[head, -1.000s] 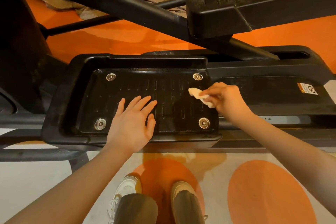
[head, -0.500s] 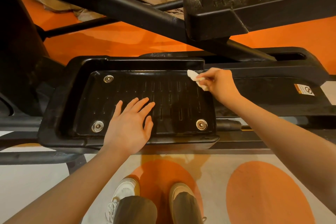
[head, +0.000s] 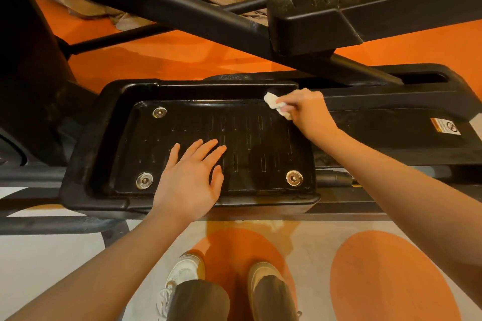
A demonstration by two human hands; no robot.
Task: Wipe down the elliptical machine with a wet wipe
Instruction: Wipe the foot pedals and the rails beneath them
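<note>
At the black ribbed plastic pedal's [head: 125, 138] two o'clock corner, right hand [head: 309, 112] pinches a crumpled white wipe [head: 273, 103]; left hand [head: 189, 177], fingers spread flat, should steady it during firm overlapping strokes.

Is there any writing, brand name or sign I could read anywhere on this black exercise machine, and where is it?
Small orange-and-white warning sticker on the black plastic frame cover, right of the black ribbed foot pedal: shows a crossed-circle prohibition symbol; its wording is too small and blurred to read.
No other words, brands or numbers are visible.

Left hand [head: 189, 177] flat, fingers [head: 208, 150] spread, right hand [head: 309, 112] curled, pinching
</note>
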